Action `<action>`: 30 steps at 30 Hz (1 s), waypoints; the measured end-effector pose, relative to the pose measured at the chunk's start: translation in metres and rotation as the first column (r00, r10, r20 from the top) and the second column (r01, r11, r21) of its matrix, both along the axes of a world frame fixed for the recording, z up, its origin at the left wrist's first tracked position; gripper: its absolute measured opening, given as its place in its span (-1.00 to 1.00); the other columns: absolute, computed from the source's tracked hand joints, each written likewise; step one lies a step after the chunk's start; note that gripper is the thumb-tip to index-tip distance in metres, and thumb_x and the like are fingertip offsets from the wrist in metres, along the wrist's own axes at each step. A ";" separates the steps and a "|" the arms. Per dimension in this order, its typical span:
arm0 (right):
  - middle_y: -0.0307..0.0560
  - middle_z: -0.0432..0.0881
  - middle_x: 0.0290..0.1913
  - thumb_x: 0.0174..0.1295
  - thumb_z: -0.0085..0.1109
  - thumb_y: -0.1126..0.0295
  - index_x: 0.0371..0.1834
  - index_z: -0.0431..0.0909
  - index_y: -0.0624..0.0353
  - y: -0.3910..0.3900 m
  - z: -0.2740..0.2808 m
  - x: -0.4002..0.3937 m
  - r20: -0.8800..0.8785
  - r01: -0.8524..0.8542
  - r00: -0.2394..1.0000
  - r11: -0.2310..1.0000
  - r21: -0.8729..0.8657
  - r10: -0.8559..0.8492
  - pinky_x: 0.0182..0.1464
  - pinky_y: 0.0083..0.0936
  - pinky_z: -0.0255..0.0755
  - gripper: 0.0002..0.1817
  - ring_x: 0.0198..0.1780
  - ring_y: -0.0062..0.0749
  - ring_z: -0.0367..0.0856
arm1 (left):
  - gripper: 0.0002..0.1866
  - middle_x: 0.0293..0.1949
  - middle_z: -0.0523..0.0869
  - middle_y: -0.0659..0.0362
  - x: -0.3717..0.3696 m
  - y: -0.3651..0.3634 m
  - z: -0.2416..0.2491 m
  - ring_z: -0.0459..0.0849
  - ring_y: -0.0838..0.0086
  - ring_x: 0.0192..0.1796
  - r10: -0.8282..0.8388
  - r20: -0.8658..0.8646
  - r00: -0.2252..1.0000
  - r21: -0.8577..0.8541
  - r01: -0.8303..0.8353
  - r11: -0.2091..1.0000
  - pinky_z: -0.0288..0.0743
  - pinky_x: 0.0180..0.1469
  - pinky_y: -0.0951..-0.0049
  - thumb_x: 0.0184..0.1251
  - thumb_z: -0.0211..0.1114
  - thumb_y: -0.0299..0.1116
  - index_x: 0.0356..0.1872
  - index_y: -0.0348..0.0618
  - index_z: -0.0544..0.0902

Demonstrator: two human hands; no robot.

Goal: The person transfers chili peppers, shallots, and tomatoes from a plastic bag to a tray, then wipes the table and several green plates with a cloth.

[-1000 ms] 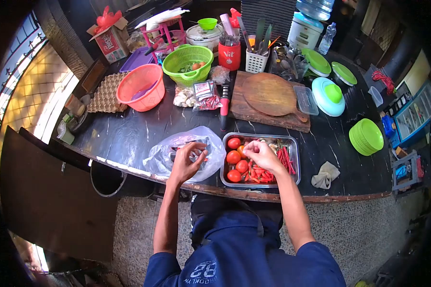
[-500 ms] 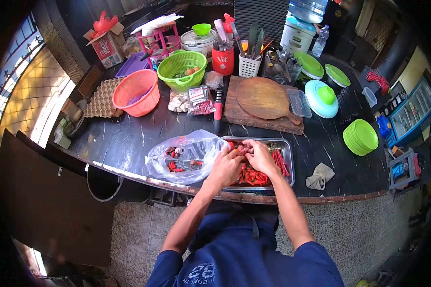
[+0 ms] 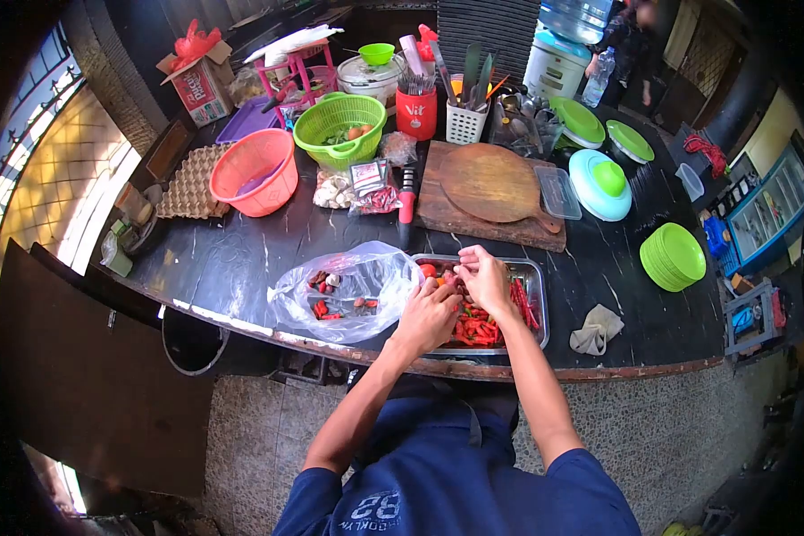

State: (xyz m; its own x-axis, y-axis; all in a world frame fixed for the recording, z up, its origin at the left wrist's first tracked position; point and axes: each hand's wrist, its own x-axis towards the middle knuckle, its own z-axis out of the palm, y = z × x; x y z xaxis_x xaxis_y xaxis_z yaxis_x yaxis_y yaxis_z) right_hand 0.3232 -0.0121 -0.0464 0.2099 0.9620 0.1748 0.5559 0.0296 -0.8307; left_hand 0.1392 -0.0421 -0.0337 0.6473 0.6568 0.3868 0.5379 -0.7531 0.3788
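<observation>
A metal tray [image 3: 542,308] near the table's front edge holds red chilies [image 3: 480,329], a tomato [image 3: 429,271] and small reddish onions. My left hand [image 3: 431,313] is over the tray's left part, fingers curled together around something I cannot make out. Close beside it, my right hand [image 3: 484,279] is above the tray with thumb and fingertips pinched; what they hold is too small to name. Left of the tray, touching it, lies a clear plastic bag [image 3: 304,308] with some red chili pieces and small onions in it.
Behind the tray lie a wooden board [image 3: 438,210] and a red-handled tool [image 3: 407,201]. A grey cloth [image 3: 598,329] and stacked green plates [image 3: 673,256] are at the right. Baskets and an egg tray [image 3: 194,183] stand left. A person [image 3: 630,54] is at the back.
My right hand has lifted slightly and moved away from my left, which has shifted slightly right. A person has come into view at the back right.
</observation>
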 end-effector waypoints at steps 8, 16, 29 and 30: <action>0.14 0.74 -0.03 0.26 0.36 0.62 0.00 0.71 0.28 -0.003 0.018 -0.014 0.043 -0.022 0.999 0.995 0.101 0.017 -0.03 -0.34 0.82 -0.75 -0.09 -0.10 0.84 | -0.74 -0.02 0.77 0.03 -0.064 -0.009 0.038 0.72 0.13 0.04 0.122 0.336 0.934 -0.183 -0.063 0.981 0.62 0.14 0.20 0.20 0.44 -0.59 -0.06 -0.24 0.78; 0.06 0.73 -0.18 0.28 0.30 0.57 -0.15 0.69 0.22 -0.011 0.067 -0.095 0.006 -0.331 0.939 0.901 0.281 0.343 -0.18 -0.26 0.66 -0.89 -0.20 -0.10 0.80 | -0.82 -0.03 0.78 -0.10 -0.177 0.022 0.022 0.75 -0.09 0.08 0.465 0.070 0.883 -0.125 -0.454 0.882 0.60 0.12 -0.01 0.27 0.34 -0.52 -0.12 -0.26 0.71; 0.21 0.73 -0.22 0.33 0.08 0.49 -0.05 0.63 0.32 -0.009 0.006 -0.189 0.426 -0.790 0.507 0.601 -0.117 0.749 -0.03 0.03 0.66 -0.78 -0.07 0.18 0.76 | -0.74 -0.12 0.82 -0.13 -0.208 0.010 0.016 0.80 -0.08 0.00 0.586 -0.441 0.679 -0.274 -0.724 0.633 0.61 0.03 -0.11 0.51 0.09 -0.24 -0.05 -0.14 0.66; 0.22 0.73 -0.20 0.33 0.08 0.49 -0.06 0.64 0.32 -0.008 0.008 -0.193 0.445 -0.756 0.519 0.634 -0.160 0.730 -0.04 0.05 0.67 -0.79 -0.07 0.18 0.77 | -0.74 -0.12 0.82 -0.13 -0.210 0.010 0.011 0.80 -0.08 0.00 0.588 -0.443 0.677 -0.276 -0.726 0.629 0.61 0.03 -0.11 0.51 0.09 -0.24 -0.05 -0.14 0.66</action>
